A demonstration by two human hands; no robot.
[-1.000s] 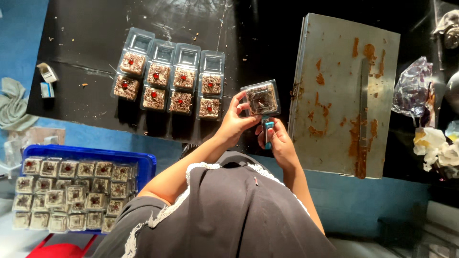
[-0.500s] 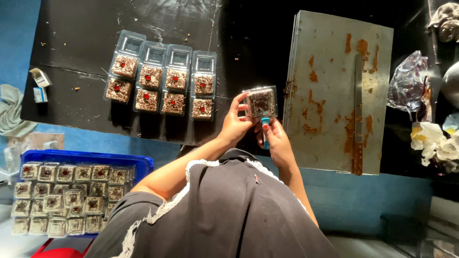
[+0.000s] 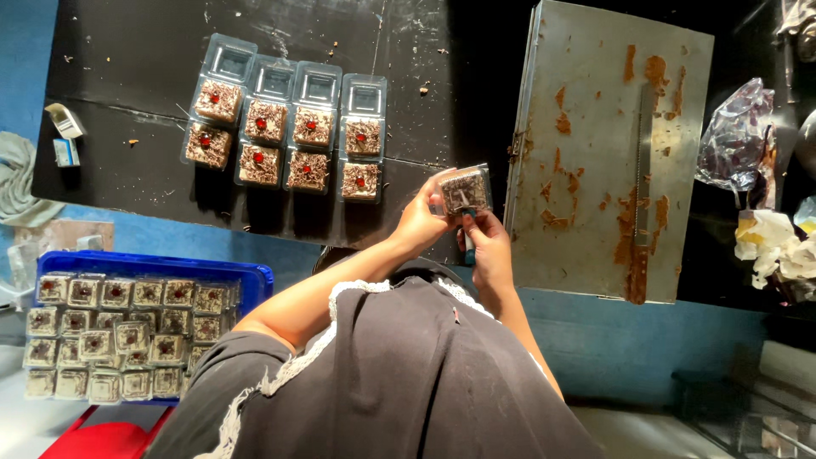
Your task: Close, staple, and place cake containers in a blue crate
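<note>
Single head view — looks steeply down over own chest onto black worktable (image 3: 127,102), hands close below lens.

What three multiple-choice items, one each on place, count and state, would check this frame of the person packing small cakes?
1. Where does the long knife lie?
A. on the metal tray
B. in the blue crate
C. among the open boxes

2. How many open clear boxes stand in the row on the black table?
A. two
B. four
C. six

3. How is the small clear box held?
A. resting flat on the table
B. by the left hand alone
C. by both hands above the table edge

Answers:
1 A: the knife lies lengthwise on the smeared metal tray at the right.
2 B: four hinged boxes stand side by side, each with two cakes.
3 C: the left hand and right hand both grip it; the blue crate of filled boxes sits apart, lower left.
</note>
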